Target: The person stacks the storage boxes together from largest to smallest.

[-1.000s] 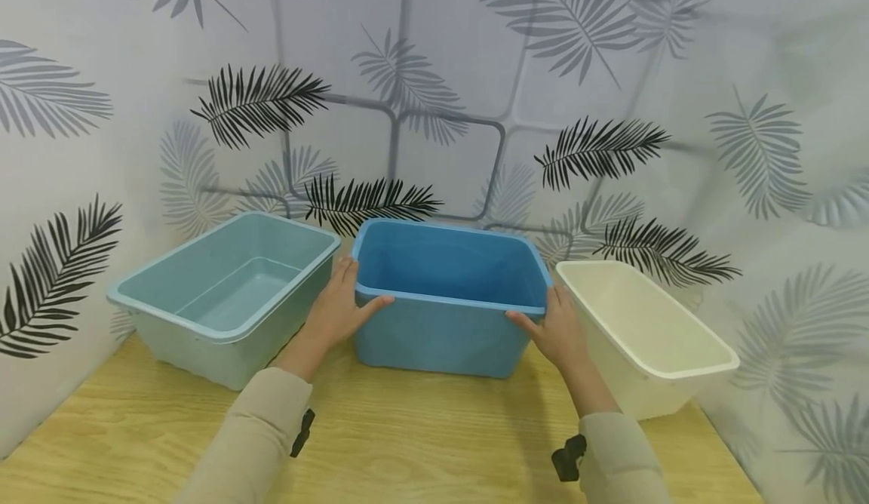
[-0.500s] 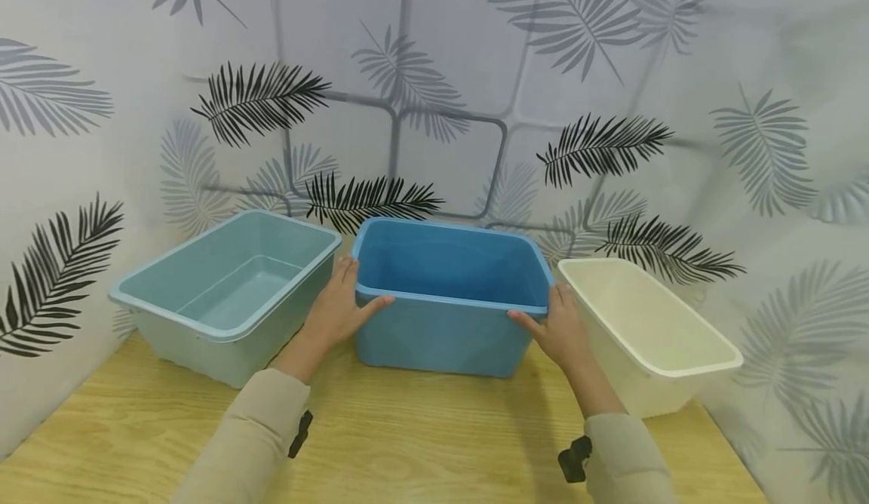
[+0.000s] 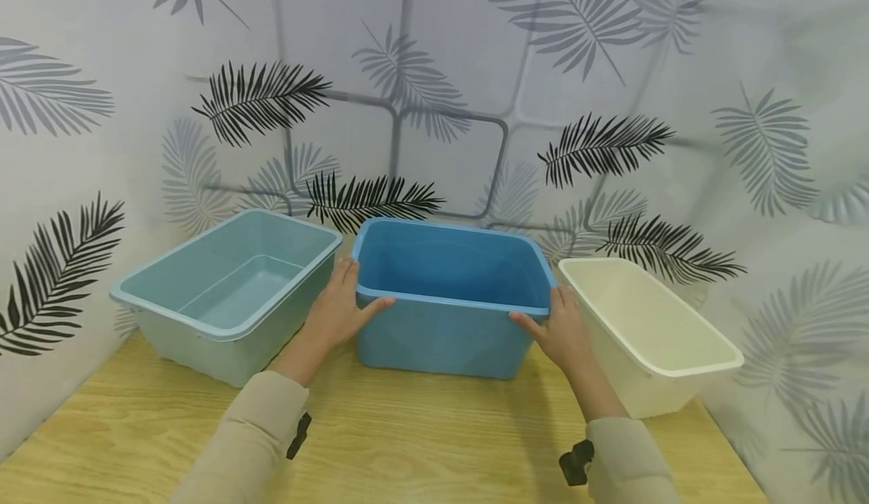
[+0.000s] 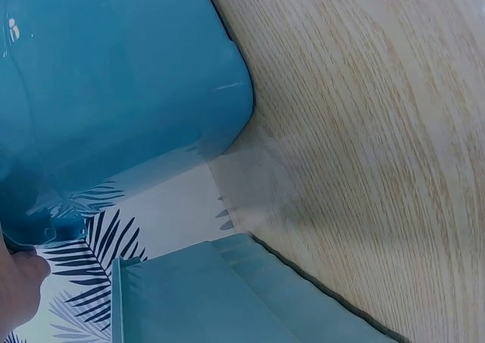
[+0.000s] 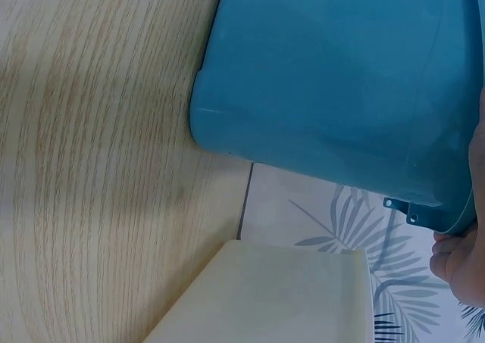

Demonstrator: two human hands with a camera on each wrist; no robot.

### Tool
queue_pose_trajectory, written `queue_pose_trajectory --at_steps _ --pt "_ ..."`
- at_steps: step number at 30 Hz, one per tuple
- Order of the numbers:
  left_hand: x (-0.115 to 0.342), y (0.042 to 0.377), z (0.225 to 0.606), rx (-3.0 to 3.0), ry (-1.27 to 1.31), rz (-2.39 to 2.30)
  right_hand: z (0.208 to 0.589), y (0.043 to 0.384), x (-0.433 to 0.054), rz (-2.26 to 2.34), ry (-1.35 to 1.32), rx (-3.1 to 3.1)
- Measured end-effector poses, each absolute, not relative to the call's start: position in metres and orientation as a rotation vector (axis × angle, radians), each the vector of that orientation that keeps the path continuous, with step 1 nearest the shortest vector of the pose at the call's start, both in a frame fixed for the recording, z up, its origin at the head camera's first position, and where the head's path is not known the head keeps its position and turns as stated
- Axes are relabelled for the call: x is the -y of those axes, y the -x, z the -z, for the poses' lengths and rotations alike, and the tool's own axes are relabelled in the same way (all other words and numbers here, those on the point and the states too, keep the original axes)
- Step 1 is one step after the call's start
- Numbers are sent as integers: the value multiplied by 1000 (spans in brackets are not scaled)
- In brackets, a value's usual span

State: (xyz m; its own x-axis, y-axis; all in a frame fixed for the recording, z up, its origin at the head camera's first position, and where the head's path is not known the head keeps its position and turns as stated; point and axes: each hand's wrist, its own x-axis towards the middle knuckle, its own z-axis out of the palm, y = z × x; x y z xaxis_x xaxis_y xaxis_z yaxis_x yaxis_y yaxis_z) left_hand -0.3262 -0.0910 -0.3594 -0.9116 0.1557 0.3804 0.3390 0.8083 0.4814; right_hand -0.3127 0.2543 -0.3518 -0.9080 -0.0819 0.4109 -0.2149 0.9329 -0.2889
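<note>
A deep blue plastic bin (image 3: 434,338) stands on the wooden table in the middle of the head view, and nothing shows inside it. My left hand (image 3: 337,304) grips its front left corner at the rim, thumb along the front face and fingers on the side. At the opposite front corner, my right hand (image 3: 562,330) holds the rim in the same way. Fingertips (image 5: 447,254) curl under the rim by a small tab in the right wrist view. Only a bit of the left hand (image 4: 21,286) shows at the edge of the left wrist view.
A pale green-blue bin (image 3: 197,353) sits angled on the left, close beside my left forearm. To the right stands a cream bin (image 3: 668,394), near my right hand. Behind them hangs a leaf-patterned cloth (image 3: 448,164). Bare wooden tabletop (image 3: 414,444) lies in front.
</note>
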Motion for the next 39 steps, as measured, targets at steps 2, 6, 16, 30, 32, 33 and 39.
queue_pose_trajectory --at_steps 2,6,16,30,32,33,39 --pt "91 326 359 2670 375 795 351 312 -254 -460 -211 2689" --pt "91 325 359 2669 377 788 351 310 -253 -446 -193 2703" --pt "92 321 360 2658 402 795 352 305 -253 -450 -189 2694" --pt "92 315 363 2647 393 796 356 299 -252 -443 -214 2617" --pt "92 314 363 2650 390 797 356 298 -252 -438 -216 2605" --pt "92 314 363 2650 390 794 356 297 -251 -437 -216 2603" --pt "92 313 363 2657 379 793 356 295 -251 -419 -214 2598"
